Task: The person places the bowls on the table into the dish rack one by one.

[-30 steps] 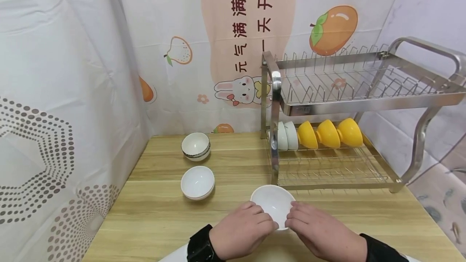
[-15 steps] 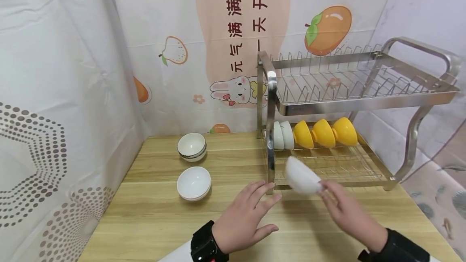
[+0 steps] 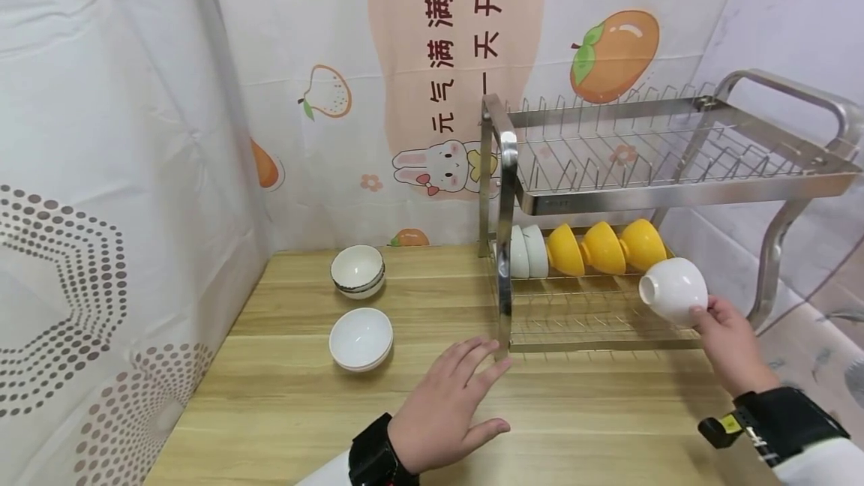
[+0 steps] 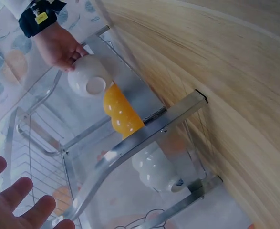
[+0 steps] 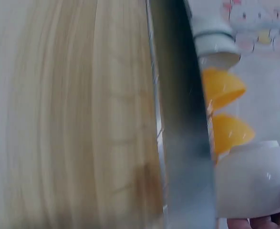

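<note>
The right hand (image 3: 734,347) holds the tilted white bowl (image 3: 675,287) by its rim, near the yellow bowls (image 3: 603,248); the left hand (image 3: 448,411) is spread wide. The white bowl seems light, stiff and breakable; its rim suits gripping.

A: How is the head view lit?
B: Brightly; a soft shadow is cast on the tabletop (image 3: 270,411) at lower right, and highlights are caught by the metal rack (image 3: 688,192) and held white bowl (image 3: 675,289).
A: And the wrist views?
B: The left is tinted bluish, with tabletop lines bent at upper right; the right is softened by blur.
</note>
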Action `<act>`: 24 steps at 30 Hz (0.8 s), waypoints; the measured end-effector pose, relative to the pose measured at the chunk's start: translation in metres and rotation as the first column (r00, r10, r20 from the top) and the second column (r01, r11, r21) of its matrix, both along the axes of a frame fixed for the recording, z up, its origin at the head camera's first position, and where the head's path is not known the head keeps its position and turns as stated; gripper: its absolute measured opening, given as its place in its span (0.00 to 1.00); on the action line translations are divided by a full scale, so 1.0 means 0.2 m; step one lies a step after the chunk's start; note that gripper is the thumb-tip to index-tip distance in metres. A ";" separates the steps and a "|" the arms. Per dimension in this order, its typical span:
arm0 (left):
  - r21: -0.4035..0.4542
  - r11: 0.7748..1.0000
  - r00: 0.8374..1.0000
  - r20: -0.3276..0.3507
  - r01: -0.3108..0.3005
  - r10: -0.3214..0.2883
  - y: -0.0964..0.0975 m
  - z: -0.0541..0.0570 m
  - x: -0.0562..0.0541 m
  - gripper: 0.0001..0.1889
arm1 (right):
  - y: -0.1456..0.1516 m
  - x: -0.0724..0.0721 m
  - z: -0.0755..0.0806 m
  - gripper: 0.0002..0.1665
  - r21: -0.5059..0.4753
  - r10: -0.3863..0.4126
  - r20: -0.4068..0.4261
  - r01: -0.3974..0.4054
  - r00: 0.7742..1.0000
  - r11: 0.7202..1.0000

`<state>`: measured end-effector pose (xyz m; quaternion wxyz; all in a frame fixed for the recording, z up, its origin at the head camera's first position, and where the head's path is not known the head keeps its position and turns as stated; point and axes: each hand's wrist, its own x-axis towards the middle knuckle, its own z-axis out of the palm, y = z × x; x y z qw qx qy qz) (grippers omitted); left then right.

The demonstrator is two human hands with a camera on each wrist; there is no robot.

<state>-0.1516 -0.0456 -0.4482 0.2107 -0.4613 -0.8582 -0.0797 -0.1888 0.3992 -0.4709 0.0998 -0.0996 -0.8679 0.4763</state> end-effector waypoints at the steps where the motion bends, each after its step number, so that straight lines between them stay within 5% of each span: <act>1: 0.002 1.000 1.000 0.006 -0.002 0.002 0.00 0.00 0.00 0.38 | 0.02 -0.01 -0.01 0.33 -0.011 0.003 0.011 -0.003 1.000 1.000; 8: 0.001 1.000 0.997 0.077 -0.028 0.028 -0.02 -0.01 0.01 0.36 | 0.11 -0.05 -0.06 0.27 0.030 0.005 0.006 -0.005 1.000 1.000; 17: -0.001 0.999 0.999 0.013 -0.033 0.033 -0.04 -0.03 0.00 0.37 | 0.12 -0.06 -0.06 0.27 0.190 0.003 0.027 -0.008 1.000 0.982; 24: -0.009 0.998 0.998 0.024 -0.059 0.059 -0.05 -0.03 0.01 0.37 | 0.12 -0.06 -0.05 0.26 0.270 -0.025 0.030 0.016 0.999 0.963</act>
